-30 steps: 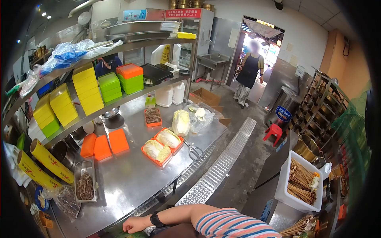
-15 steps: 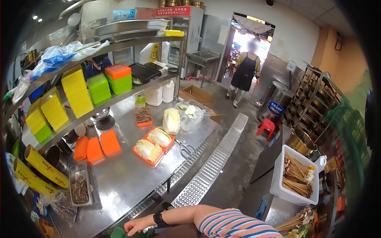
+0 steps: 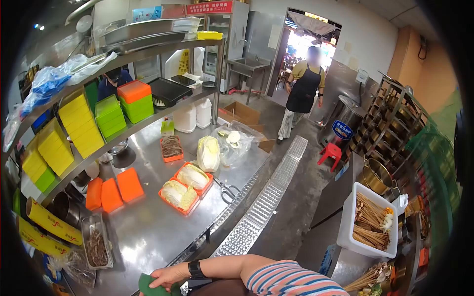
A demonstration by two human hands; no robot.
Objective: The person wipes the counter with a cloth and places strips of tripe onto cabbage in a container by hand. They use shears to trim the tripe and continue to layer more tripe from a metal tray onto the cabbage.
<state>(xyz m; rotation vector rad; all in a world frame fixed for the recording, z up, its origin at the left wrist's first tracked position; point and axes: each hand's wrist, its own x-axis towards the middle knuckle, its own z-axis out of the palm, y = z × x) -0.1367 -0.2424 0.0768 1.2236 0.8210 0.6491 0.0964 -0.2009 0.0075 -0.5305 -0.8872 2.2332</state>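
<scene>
Broad stainless-steel counter [image 3: 148,237]: paired orange plastic trays [image 3: 186,212], presumably keeping pale-yellow cabbage [image 3: 174,193] contained. Left hand unseen, couldn't tell. I saw the bare right hand [image 3: 165,277], fingers clasping a flexible green sheet-like item [image 3: 144,283] by the near edge, seemingly for control.

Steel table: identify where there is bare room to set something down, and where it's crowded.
The broad middle of the steel table is bare, bordered by three orange containers, metal tray and boxed cabbage. A smaller gap separates those containers from the brown strips. Crowded: the far end, with unboxed cabbage, plastic bag, white jugs.
</scene>
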